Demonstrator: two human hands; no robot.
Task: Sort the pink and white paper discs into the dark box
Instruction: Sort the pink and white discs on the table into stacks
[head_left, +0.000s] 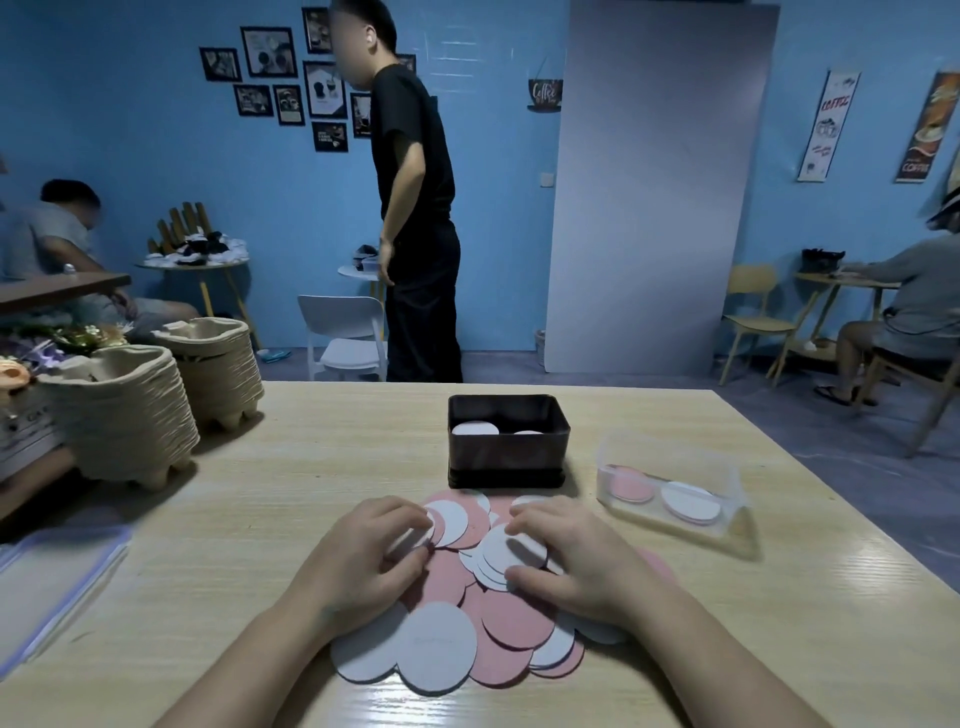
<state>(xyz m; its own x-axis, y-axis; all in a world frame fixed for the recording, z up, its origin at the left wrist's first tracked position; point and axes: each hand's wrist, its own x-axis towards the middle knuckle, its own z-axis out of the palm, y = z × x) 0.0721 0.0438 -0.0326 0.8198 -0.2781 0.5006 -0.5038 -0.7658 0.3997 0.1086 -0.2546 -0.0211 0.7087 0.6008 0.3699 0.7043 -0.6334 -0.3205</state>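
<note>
A heap of pink and white paper discs (457, 644) lies on the wooden table in front of me. My left hand (363, 556) rests on the heap's left side, its fingers curled and pinching a white disc (415, 535). My right hand (566, 561) lies on the right side, thumb and fingers curled round a small stack of white discs (498, 558). Just beyond the heap stands the dark box (506, 462), open on top, with white discs lying inside it.
A clear plastic tub (670, 488) with a pink and a white disc lies right of the box. Two stacks of paper-pulp trays (124, 415) stand at the table's left. A clear folder (47, 582) lies at the left edge. A person stands beyond the table.
</note>
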